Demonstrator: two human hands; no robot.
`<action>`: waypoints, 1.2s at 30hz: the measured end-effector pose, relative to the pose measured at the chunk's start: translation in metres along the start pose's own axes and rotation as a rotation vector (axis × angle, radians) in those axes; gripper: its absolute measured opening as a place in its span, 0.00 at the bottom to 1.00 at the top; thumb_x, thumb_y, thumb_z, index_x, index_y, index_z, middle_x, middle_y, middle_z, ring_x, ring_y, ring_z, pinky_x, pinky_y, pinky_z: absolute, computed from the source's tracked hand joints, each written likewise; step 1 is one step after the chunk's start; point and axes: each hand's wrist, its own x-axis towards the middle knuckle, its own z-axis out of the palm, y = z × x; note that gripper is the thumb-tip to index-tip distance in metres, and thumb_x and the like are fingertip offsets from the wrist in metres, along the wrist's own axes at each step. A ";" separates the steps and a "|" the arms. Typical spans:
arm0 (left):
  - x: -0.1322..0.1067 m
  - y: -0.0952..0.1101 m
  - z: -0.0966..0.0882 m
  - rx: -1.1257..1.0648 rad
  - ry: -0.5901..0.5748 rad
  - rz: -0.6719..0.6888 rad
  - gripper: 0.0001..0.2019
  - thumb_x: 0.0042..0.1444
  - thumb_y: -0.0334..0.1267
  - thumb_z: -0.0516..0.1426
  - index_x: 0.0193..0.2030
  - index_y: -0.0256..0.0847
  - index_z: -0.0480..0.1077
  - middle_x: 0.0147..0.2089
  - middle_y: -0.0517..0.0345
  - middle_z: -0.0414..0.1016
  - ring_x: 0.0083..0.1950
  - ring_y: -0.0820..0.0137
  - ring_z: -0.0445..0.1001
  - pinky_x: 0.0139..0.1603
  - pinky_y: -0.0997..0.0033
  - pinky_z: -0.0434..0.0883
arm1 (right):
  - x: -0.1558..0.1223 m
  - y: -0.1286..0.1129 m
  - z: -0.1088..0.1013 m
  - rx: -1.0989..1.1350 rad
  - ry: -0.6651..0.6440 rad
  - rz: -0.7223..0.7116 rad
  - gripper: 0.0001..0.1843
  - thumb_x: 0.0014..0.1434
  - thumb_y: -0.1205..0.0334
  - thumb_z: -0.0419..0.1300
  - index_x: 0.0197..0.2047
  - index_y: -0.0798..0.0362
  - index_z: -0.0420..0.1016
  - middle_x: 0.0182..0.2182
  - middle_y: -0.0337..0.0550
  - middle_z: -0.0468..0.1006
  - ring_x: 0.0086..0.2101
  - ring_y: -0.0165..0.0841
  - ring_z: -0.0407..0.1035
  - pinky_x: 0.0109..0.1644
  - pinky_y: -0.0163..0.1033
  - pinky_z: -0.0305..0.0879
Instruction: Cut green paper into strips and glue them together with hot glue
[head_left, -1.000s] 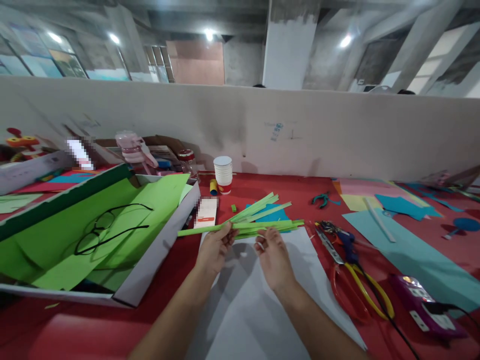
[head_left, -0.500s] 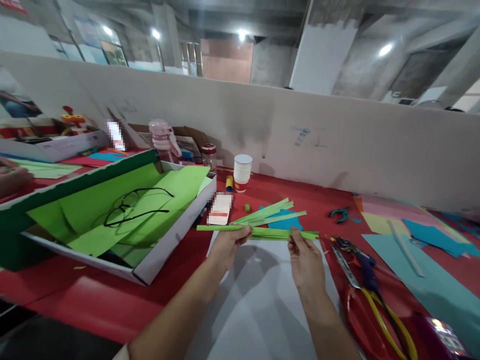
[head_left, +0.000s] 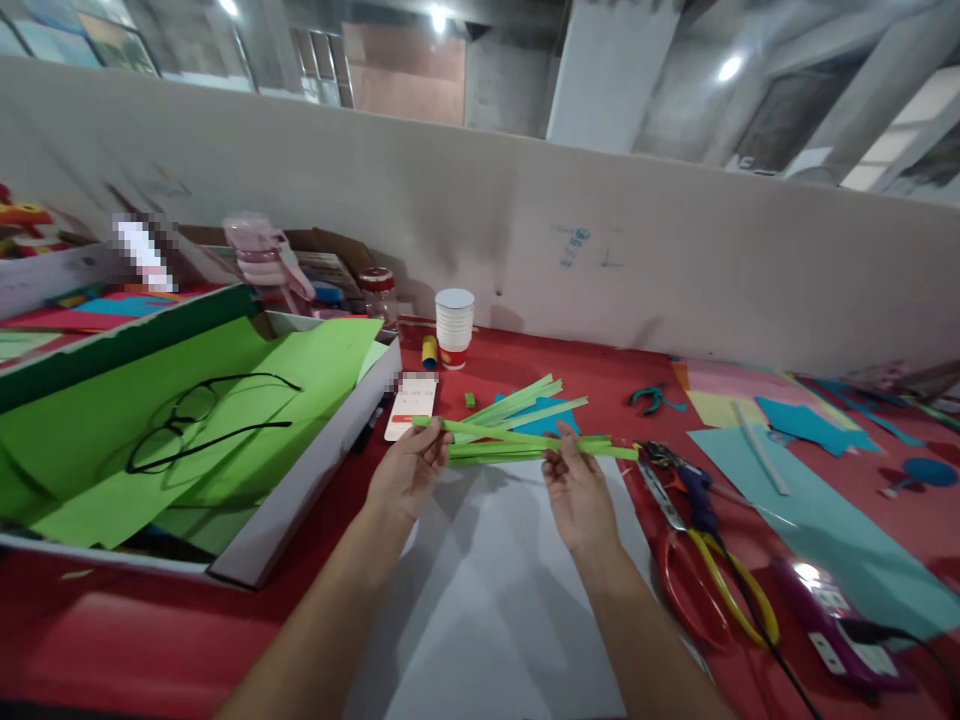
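Red surface against a pale partition, green strip held between two hands

The left hand (head_left: 411, 465) pinches one end of the green strip (head_left: 495, 432); the right hand (head_left: 577, 490) is closed on it farther along. It spans the space above the far edge of a white sheet (head_left: 487, 580), which lies at the middle of the surface (head_left: 570, 360). More loose strips (head_left: 525, 398) fan out just behind, over blue paper (head_left: 551, 410). Narrow strips are already separate, I judge; no finished piece made from them shows, and wider green sheets (head_left: 300, 370) remain in the box (head_left: 322, 465) toward the left edge.

Around the hands, the white sheet offers open room toward the near edge. Scissors (head_left: 660, 490) border its right side, with a purple device (head_left: 832, 610) beyond. Behind, the cups (head_left: 454, 325) stand near the back edge, where the partition (head_left: 675, 250) limits reach.
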 end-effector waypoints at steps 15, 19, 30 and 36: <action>-0.017 -0.037 0.005 0.309 -0.143 0.038 0.15 0.28 0.38 0.72 0.24 0.34 0.76 0.22 0.58 0.74 0.24 0.75 0.69 0.24 0.76 0.63 | -0.013 0.011 0.008 -0.246 0.020 0.091 0.18 0.31 0.56 0.76 0.25 0.56 0.79 0.20 0.37 0.76 0.22 0.25 0.67 0.23 0.30 0.62; -0.013 -0.020 0.004 0.255 -0.056 0.068 0.14 0.27 0.34 0.72 0.22 0.33 0.75 0.22 0.58 0.73 0.22 0.77 0.67 0.21 0.78 0.60 | -0.001 -0.005 -0.003 -0.201 0.085 -0.009 0.18 0.31 0.57 0.76 0.24 0.57 0.78 0.19 0.37 0.74 0.22 0.24 0.66 0.22 0.28 0.60; -0.004 0.001 -0.003 0.098 0.118 0.099 0.11 0.35 0.25 0.66 0.27 0.35 0.71 0.18 0.66 0.66 0.19 0.81 0.64 0.18 0.83 0.59 | 0.011 -0.025 -0.019 -0.335 0.442 -0.692 0.18 0.46 0.57 0.68 0.40 0.50 0.71 0.37 0.36 0.73 0.34 0.26 0.67 0.38 0.33 0.63; -0.011 -0.018 -0.001 0.197 0.053 0.181 0.16 0.29 0.30 0.68 0.29 0.36 0.72 0.23 0.63 0.70 0.23 0.79 0.66 0.22 0.81 0.62 | -0.008 -0.020 -0.005 -0.263 0.013 -0.408 0.13 0.50 0.58 0.66 0.39 0.52 0.73 0.34 0.41 0.79 0.32 0.29 0.71 0.40 0.38 0.65</action>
